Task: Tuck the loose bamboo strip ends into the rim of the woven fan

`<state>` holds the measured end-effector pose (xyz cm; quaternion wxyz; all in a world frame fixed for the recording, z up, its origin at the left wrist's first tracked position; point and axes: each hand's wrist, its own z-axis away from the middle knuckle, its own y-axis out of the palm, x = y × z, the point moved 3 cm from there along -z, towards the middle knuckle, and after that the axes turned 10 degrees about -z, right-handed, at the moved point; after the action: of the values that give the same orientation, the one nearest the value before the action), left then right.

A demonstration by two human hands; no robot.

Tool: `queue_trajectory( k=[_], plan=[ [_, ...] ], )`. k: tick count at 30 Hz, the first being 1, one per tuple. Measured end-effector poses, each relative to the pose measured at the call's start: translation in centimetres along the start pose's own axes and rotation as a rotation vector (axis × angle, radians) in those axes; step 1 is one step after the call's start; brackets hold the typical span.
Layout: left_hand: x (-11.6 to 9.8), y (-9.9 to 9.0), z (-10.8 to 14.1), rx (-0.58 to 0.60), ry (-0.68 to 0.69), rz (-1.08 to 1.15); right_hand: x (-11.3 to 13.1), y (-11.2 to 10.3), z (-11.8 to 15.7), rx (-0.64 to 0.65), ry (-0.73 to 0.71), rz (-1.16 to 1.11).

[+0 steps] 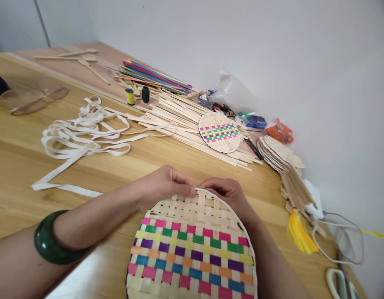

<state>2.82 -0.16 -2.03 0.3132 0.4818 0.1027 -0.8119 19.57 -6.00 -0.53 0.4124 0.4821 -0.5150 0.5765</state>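
A rounded woven bamboo fan panel (192, 249) stands tilted before me, with rows of pink, green, yellow, purple, orange and blue strips. White binding tape (235, 211) edges its top and right side, while the upper left edge looks dark. My left hand (169, 187), below a green bangle (53, 238) on the forearm, pinches the top rim between thumb and fingers. Right beside it, my right hand (226, 193) is closed at the same rim, its fingertips partly behind the panel. The panel's lower end is outside the view.
Loose white tape (86, 137) lies heaped at left. Bamboo strips (176, 120), coloured strips (157, 77), thread spools (130, 96) and a smaller woven disc (219, 133) lie farther back. Stacked fans (280, 151), a yellow tassel (300, 232), a cable and scissors (336, 282) are at right.
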Motion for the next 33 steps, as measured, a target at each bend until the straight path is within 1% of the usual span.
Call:
queue_trajectory(
  k=[3, 7, 10, 13, 16, 18, 21, 23, 26, 29, 33],
  plan=[
    [0.1, 0.0, -0.1, 0.000, -0.015, -0.002, -0.4, -0.2, -0.2, -0.002, 0.035, -0.042],
    [-0.1, 0.0, 0.0, -0.001, -0.024, 0.017, -0.8, -0.5, -0.3, -0.073, 0.099, -0.121],
    [-0.2, 0.1, 0.1, 0.002, -0.023, 0.032, -0.7, -0.4, -0.2, -0.103, 0.105, -0.145],
    [-0.2, 0.2, 0.2, 0.011, -0.032, 0.044, -0.7, -0.2, -0.2, -0.082, 0.062, -0.180],
    [-0.3, 0.2, 0.2, 0.011, -0.040, 0.041, -0.5, -0.5, -0.3, -0.001, 0.006, -0.163],
    [-0.3, 0.1, 0.2, -0.014, -0.042, 0.023, 0.0, -1.1, -0.4, 0.013, -0.074, -0.091],
    [-0.2, 0.0, 0.1, -0.075, -0.032, -0.046, 1.6, -1.8, -0.2, -0.084, -0.275, 0.154],
    [-0.1, -0.1, 0.0, -0.107, -0.004, -0.092, 2.8, -1.3, 0.3, -0.115, -0.426, 0.395],
    [0.2, 0.0, -0.2, -0.112, 0.069, -0.097, 3.6, 0.4, 0.8, -0.068, -0.594, 0.700],
    [0.3, 0.1, -0.4, -0.092, 0.099, -0.092, 3.4, 1.5, 0.9, -0.024, -0.652, 0.838],
    [0.4, 0.1, -0.5, -0.106, 0.109, -0.149, 3.1, 2.1, 0.9, -0.006, -0.701, 0.899]
  ],
)
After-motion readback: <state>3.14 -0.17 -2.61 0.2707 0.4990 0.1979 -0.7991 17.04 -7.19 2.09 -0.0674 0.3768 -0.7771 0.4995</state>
